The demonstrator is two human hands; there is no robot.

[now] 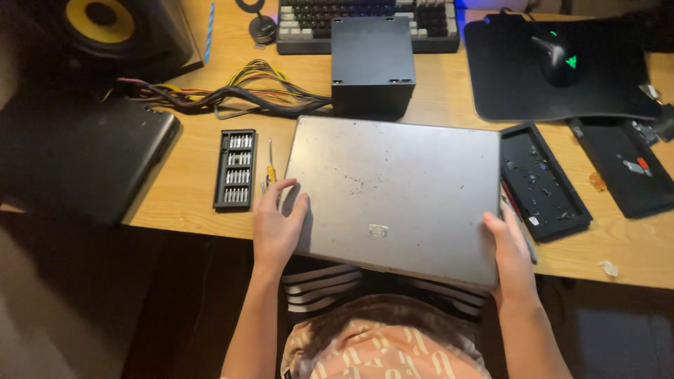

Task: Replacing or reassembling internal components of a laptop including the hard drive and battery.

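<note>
A closed grey laptop (393, 189) lies on the wooden desk (189, 189), its near edge hanging over the desk's front edge. My left hand (277, 228) rests flat on its near left corner, fingers spread over the lid. My right hand (511, 253) grips its near right corner from the side. A small screwdriver (269, 168) lies just left of the laptop.
A black bit set (236, 169) sits left of the laptop. A black power supply box (371, 64) with a cable bundle (239, 95) stands behind it. Black trays (544, 182) lie to the right. A keyboard (309, 24), mouse (558, 60), mat and speaker (112, 28) line the back.
</note>
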